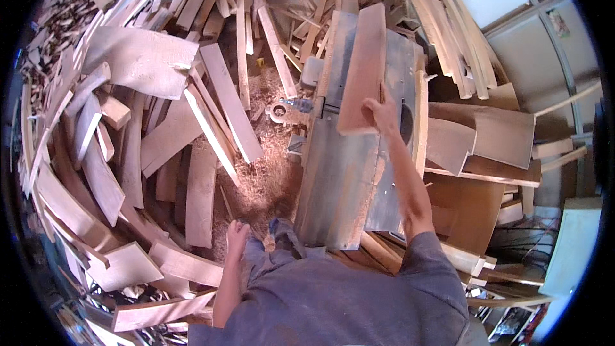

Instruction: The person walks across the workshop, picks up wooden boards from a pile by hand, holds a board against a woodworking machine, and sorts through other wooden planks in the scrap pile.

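Note:
A wooden board (364, 64) lies lengthwise on the grey metal table (336, 186) of a woodworking machine that looks like a jointer. Its near end is in the grip of my right hand (382, 114), thumb on top and fingers over the right edge. My right arm is stretched forward over the machine. Low at my left side hangs my left hand (237, 234), its fingers curled closed and nothing seen in them. It is apart from the machine and from the planks around it.
Loose planks (202, 195) are heaped along the left. Wood shavings (266, 163) cover the floor beside the machine, near a round metal fitting (279, 112). Long boards (458, 38) lean at the far right, and wide panels (503, 134) are stacked right of the machine.

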A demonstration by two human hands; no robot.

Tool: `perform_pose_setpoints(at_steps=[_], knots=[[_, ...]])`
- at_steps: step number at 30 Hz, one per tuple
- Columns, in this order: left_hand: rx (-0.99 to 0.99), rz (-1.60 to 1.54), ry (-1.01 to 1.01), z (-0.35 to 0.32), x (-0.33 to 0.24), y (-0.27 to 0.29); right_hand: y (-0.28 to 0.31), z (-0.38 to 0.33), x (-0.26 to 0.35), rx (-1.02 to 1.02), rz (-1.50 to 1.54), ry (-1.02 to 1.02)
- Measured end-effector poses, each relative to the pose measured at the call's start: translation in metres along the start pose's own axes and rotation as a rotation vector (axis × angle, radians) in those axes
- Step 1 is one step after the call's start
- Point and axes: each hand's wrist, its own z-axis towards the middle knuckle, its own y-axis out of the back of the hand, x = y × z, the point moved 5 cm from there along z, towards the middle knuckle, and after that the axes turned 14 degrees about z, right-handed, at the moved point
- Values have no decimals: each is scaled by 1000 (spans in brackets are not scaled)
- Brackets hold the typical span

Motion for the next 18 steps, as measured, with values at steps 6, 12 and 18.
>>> perform_pose_setpoints(at_steps=[6, 12, 18], knots=[[381, -270, -144, -9, -160, -37, 35, -157, 121, 145, 844, -326], [829, -766, -137, 14, -264, -94, 32, -351, 147, 142, 981, -464], [767, -893, 8, 17, -220, -42, -2, -469, 135, 270, 1019, -622]])
